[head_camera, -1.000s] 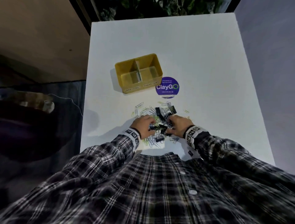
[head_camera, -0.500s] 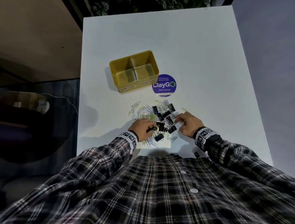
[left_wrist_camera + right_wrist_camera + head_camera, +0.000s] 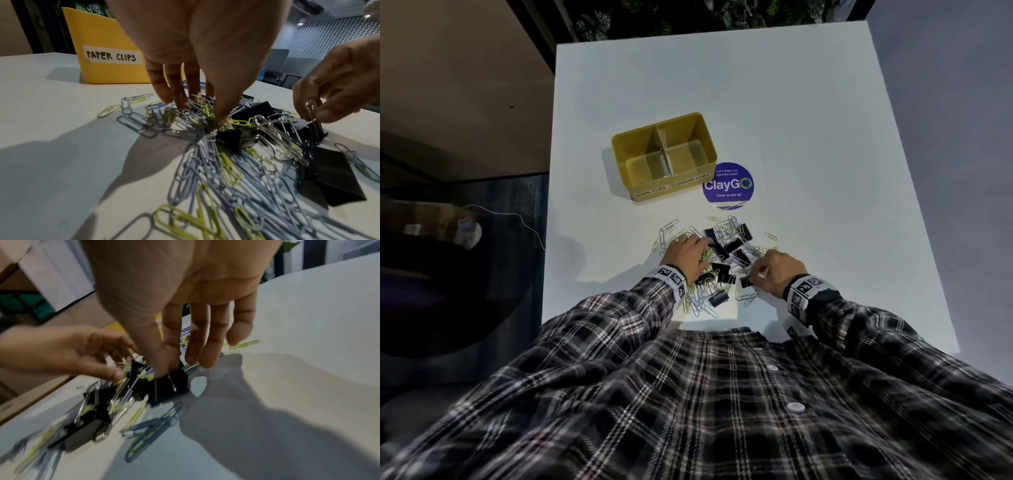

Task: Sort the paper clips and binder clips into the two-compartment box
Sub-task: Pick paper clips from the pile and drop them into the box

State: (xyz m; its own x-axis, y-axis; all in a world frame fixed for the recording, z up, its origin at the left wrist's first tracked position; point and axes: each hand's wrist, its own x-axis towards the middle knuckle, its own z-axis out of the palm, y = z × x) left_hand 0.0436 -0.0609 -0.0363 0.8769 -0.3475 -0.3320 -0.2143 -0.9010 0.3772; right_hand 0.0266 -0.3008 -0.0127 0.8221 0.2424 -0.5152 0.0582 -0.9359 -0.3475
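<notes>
A mixed pile of grey and yellow paper clips (image 3: pixel 698 301) (image 3: pixel 207 162) and black binder clips (image 3: pixel 726 248) lies on the white table near me. Behind it stands the yellow two-compartment box (image 3: pixel 671 186) (image 3: pixel 107 32), its left half labelled PAPER CLIPS. My left hand (image 3: pixel 702 246) (image 3: pixel 197 110) digs into the pile's left side, thumb and fingers closing on a bunch of paper clips. My right hand (image 3: pixel 755 274) (image 3: pixel 166 369) pinches the wire handle of one binder clip (image 3: pixel 744 281) (image 3: pixel 312 131) (image 3: pixel 176 384) at the pile's right edge.
A round purple ClayGo sticker (image 3: pixel 727 185) lies flat beside the box's right corner. The white table (image 3: pixel 791 102) stretches far and right of the pile. A dark round seat (image 3: pixel 431 274) stands off the table's left edge. Leafy plants (image 3: pixel 688 17) stand beyond the far edge.
My hands have drawn apart. The right hand has moved right and now pinches a binder clip's handle. The left hand has reached further forward into the paper clips.
</notes>
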